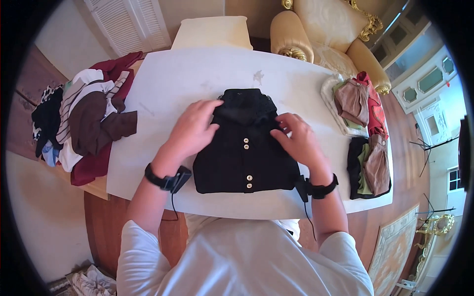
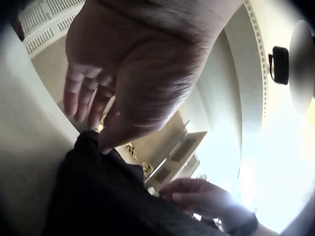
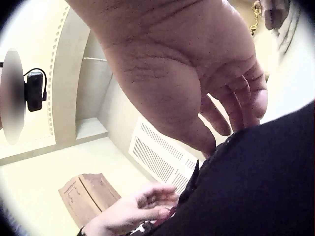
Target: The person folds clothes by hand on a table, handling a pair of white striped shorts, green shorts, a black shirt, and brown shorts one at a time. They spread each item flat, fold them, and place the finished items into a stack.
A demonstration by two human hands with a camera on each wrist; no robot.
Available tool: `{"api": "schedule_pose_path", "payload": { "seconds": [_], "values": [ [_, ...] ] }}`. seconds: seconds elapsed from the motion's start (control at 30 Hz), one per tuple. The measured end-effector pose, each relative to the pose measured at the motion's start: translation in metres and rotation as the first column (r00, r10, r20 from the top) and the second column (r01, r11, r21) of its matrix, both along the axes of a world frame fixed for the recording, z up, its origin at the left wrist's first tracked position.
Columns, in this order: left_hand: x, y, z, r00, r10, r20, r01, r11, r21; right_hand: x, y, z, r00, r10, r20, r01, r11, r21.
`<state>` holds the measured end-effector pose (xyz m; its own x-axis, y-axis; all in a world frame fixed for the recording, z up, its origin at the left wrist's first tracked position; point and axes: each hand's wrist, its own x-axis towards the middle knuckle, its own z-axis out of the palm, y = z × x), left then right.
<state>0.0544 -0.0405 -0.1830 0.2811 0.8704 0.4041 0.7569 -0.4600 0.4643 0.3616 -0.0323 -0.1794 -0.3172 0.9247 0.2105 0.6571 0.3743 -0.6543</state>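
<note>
A black buttoned top (image 1: 227, 167) lies flat in front of me, with gold buttons down its middle and lace near its upper end. My left hand (image 1: 195, 126) is at its upper left edge, thumb and fingers spread apart. In the left wrist view the thumb (image 2: 109, 140) meets the dark cloth (image 2: 93, 182) while the other fingers hang loosely beside it. At the upper right edge is my right hand (image 1: 302, 140), its thumb and index finger apart over the cloth. The right wrist view shows the fingertips (image 3: 209, 145) right at the fabric's edge.
On the white table (image 1: 163, 74), a loose heap of clothes (image 1: 89, 108) lies at the left. Folded garments (image 1: 351, 101) are stacked at the right, with another folded pile (image 1: 377, 165) nearer me. Beyond the table stand a cream stool (image 1: 212, 32) and a gilded armchair (image 1: 326, 29).
</note>
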Motion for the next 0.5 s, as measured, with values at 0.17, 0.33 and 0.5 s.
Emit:
{"api": "schedule_pose_path", "payload": {
  "seconds": [0.17,0.33,0.5],
  "values": [
    [0.02,0.028,-0.015,0.981,-0.177,-0.073,0.184,0.978,0.094,-0.019,0.002,0.003,0.995,0.079,0.065,-0.085,0.991,0.1],
    [0.001,0.02,-0.013,0.965,-0.24,-0.106,0.24,0.971,-0.009,0.002,0.01,-0.006,0.994,0.06,0.09,-0.064,0.997,0.041],
    [-0.011,0.012,0.004,0.948,-0.295,-0.121,0.292,0.955,-0.041,0.001,0.036,-0.012,0.997,0.071,0.041,-0.076,0.985,0.155]
  ]
}}
